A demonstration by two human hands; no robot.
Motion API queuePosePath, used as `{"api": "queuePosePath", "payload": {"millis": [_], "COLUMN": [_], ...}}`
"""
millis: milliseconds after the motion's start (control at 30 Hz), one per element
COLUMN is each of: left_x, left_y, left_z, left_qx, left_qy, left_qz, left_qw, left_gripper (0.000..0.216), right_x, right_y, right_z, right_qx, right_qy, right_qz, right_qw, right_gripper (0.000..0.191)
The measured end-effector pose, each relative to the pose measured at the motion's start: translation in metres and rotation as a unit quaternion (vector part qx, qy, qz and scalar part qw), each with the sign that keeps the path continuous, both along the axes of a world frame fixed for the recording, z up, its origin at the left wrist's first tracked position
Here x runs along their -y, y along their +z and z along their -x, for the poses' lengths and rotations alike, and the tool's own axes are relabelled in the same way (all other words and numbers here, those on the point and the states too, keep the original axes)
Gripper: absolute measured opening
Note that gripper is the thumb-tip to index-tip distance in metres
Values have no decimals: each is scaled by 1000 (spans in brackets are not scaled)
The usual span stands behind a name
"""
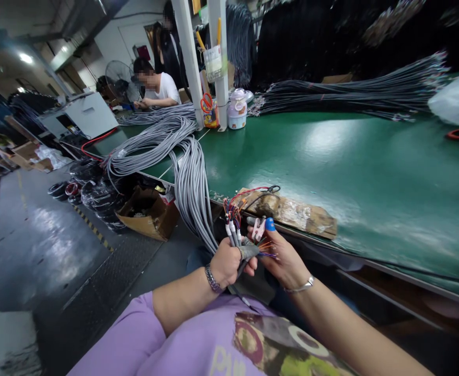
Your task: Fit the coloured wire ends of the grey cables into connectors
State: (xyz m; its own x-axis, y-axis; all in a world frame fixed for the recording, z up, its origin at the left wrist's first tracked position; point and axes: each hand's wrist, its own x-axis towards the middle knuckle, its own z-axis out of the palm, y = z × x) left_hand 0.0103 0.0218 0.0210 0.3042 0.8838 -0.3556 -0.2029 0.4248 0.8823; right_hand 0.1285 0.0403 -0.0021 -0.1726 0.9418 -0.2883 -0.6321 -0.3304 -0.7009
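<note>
My left hand (226, 261) is closed around a bunch of grey cables (248, 251) at their stripped ends. Thin coloured wires (269, 249) fan out from one cable end toward my right hand. Several more cable ends with white sleeves (232, 228) stand up beside my left fist, topped by red, orange and blue wires (232, 210). My right hand (282, 256) wears a blue cover on its thumb tip. Between that thumb and the fingers is a small pale pink clip-like piece (258, 228); its exact kind is unclear.
A worn wooden board (292, 211) with red and black leads lies along the green table's (355, 167) near edge. Coiled grey cable (155, 143) drapes over the left side. Black cable bundles (343, 94) lie behind. A co-worker (161, 89) sits beyond; an open carton (149, 211) stands below.
</note>
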Motion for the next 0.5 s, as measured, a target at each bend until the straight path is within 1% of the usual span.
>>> {"api": "queuePosePath", "payload": {"millis": [67,167,333,433,500], "left_x": [1,4,10,11,9], "left_y": [-1,-2,-1,3,5], "left_z": [1,3,11,15,15], "left_qx": [3,7,7,11,15], "left_qy": [-1,-3,-13,-16,-19], "left_qz": [0,3,5,6,11], "left_qw": [1000,1000,1000,1000,1000], "left_gripper": [43,43,43,43,43], "right_x": [1,2,3,4,5], "right_y": [1,2,4,4,3], "right_z": [1,0,-5,-7,-7], "right_qx": [-13,-34,-46,-18,21], "right_qy": [-2,-20,-2,-2,0], "right_qz": [12,9,12,3,-7], "right_qw": [1000,999,999,1000,1000], "right_gripper": [48,46,44,37,38]}}
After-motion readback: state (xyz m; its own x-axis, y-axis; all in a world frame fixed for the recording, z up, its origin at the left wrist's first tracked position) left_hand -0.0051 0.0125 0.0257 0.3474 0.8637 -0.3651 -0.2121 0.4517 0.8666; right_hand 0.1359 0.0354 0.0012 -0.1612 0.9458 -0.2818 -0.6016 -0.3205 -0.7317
